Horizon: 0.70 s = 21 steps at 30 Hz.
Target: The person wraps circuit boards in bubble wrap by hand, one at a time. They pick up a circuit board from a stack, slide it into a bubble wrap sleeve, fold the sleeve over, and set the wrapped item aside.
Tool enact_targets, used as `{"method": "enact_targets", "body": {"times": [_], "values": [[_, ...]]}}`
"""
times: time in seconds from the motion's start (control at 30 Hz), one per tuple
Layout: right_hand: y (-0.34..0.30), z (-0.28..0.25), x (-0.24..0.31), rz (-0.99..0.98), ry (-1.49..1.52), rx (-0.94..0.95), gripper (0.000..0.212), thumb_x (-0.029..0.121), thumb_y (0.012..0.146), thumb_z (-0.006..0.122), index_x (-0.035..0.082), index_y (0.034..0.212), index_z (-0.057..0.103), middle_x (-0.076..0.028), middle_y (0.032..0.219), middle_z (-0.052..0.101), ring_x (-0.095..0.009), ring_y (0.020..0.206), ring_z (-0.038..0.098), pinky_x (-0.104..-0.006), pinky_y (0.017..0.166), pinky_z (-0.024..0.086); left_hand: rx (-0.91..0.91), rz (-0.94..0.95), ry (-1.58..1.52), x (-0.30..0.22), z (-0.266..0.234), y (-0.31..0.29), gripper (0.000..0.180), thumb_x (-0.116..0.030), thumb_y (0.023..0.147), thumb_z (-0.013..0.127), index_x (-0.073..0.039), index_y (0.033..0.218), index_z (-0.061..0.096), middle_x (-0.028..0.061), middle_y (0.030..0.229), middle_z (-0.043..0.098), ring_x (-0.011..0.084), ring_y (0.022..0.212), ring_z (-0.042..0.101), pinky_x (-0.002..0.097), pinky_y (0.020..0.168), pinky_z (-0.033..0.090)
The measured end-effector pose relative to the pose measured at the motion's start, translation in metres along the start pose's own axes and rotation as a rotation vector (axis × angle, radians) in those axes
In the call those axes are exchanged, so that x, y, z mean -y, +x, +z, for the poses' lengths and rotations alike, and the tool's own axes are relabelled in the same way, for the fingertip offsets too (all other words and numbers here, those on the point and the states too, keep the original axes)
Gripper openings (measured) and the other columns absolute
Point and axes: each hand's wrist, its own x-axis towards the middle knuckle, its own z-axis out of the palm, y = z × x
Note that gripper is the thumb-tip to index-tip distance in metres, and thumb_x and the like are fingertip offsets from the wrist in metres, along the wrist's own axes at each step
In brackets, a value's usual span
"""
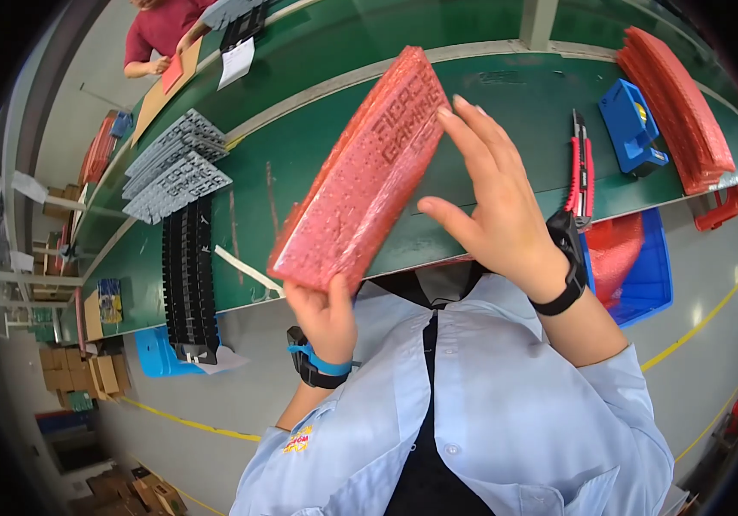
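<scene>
My left hand [324,311] grips the lower end of a long, flat package wrapped in pink bubble wrap [356,189]. The package is tilted above the green workbench [506,112], its far end up and to the right. Dark cut-out shapes show through the wrap near that end. My right hand [493,193] is open, fingers stretched and thumb apart, beside the package's right edge. Its fingertips are at that edge; whether they touch it I cannot tell.
Grey cut-out parts [180,168] and a black slotted strip [188,275] lie left. At right are a red-and-black utility knife [581,163], blue tape dispenser [633,129], stacked pink bubble-wrap bags [678,112] and a blue bin [654,275]. A co-worker [162,34] handles something red across the bench.
</scene>
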Motion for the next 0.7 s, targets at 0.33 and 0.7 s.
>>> {"method": "enact_targets", "body": {"times": [0.33,0.7], "values": [[0.051,0.023,0.0,-0.197,-0.148,0.206,0.07,0.02,0.067,0.083,0.01,0.13,0.054,-0.012,0.132,0.052,-0.035,0.127,0.046,-0.048,0.112,0.031,0.308,0.159,0.257,0.003,-0.017,0.019,0.06,0.006,0.085,0.065,0.003,0.137,0.035,0.0175,0.125,0.055,0.0254,0.114,0.058,0.0362,0.1,0.044],[0.042,-0.023,0.022,-0.128,-0.34,0.493,0.053,0.026,0.062,0.083,0.008,0.109,0.064,-0.009,0.11,0.062,-0.03,0.117,0.054,-0.048,0.11,0.033,0.503,0.04,0.281,-0.011,-0.008,0.042,0.046,0.0,0.08,0.076,0.0,0.122,0.057,0.0147,0.116,0.066,0.0228,0.1,0.067,0.0302,0.088,0.051]]}}
